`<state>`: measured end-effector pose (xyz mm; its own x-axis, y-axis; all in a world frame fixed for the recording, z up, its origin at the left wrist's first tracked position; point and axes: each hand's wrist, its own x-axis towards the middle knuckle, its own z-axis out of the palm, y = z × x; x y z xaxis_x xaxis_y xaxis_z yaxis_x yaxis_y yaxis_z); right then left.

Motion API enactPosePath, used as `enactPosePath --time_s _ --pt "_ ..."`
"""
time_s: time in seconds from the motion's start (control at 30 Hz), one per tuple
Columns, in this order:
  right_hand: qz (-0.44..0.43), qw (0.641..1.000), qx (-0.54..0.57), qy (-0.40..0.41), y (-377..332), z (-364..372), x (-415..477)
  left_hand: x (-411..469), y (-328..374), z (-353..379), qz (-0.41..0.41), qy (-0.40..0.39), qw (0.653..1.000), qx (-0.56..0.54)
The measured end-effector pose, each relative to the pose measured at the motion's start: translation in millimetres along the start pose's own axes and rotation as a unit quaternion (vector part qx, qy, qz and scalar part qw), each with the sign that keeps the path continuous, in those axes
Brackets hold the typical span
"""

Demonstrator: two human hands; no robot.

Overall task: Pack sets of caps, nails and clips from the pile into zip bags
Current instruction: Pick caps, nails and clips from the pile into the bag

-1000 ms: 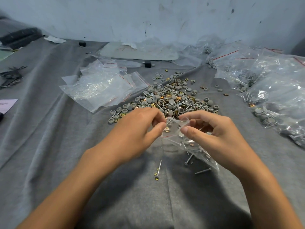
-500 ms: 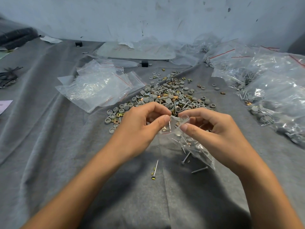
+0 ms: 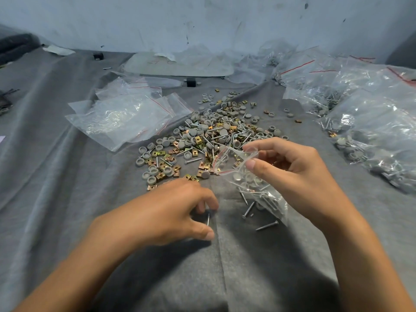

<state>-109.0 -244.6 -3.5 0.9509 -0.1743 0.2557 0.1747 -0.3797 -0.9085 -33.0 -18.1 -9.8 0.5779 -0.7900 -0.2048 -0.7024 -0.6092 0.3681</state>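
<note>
A pile of grey caps, nails and brass clips (image 3: 213, 136) lies on the grey cloth (image 3: 67, 199) in the middle. My right hand (image 3: 292, 174) pinches the mouth of a small zip bag (image 3: 258, 188) between thumb and forefinger. The bag holds caps, nails and clips, and its bottom rests on the cloth. My left hand (image 3: 166, 212) is low over the cloth in front of the pile, blurred. Its curled fingers and spread thumb bracket a single nail (image 3: 208, 220) lying there, without pinching it.
Two loose nails (image 3: 266, 225) lie beside the bag's bottom. A stack of empty zip bags (image 3: 121, 118) sits left of the pile. Filled bags (image 3: 371, 122) are heaped along the right side. More plastic lies by the back wall.
My left hand has let go of the bag's mouth and dropped toward me to the single nail. My right hand alone now holds the bag, a little higher.
</note>
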Motion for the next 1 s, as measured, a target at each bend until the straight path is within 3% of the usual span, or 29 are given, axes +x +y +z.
enactPosePath --time_s 0.23,0.33,0.47,0.57,0.67,0.83,1.0 --pt "-0.001 1.000 0.000 -0.004 1.0 -2.0 -0.6 -1.0 -0.7 2.2 0.007 0.019 0.999 -0.036" --pt "-0.001 1.000 -0.006 -0.010 1.1 -2.4 -0.9 0.3 -0.7 -3.3 0.017 0.071 0.990 -0.119" --pt "0.003 1.000 -0.013 -0.028 1.1 -2.4 -0.7 5.1 -4.6 -12.5 0.045 0.244 0.927 -0.282" --pt "-0.006 0.999 -0.012 -0.046 0.1 0.0 -1.0 10.1 2.2 -9.3 0.048 0.312 0.882 -0.350" --pt "-0.022 0.999 -0.006 -0.048 -0.3 3.6 -1.1 15.6 8.5 -7.9 0.040 0.306 0.884 -0.350" --pt "-0.037 0.999 0.024 0.014 3.5 -1.9 0.9 7.8 -22.7 -28.9 -0.010 0.369 0.870 -0.327" --pt "-0.058 0.993 0.045 0.090 8.6 -7.6 4.3 3.3 -41.2 -28.1 -0.054 0.305 0.917 -0.253"
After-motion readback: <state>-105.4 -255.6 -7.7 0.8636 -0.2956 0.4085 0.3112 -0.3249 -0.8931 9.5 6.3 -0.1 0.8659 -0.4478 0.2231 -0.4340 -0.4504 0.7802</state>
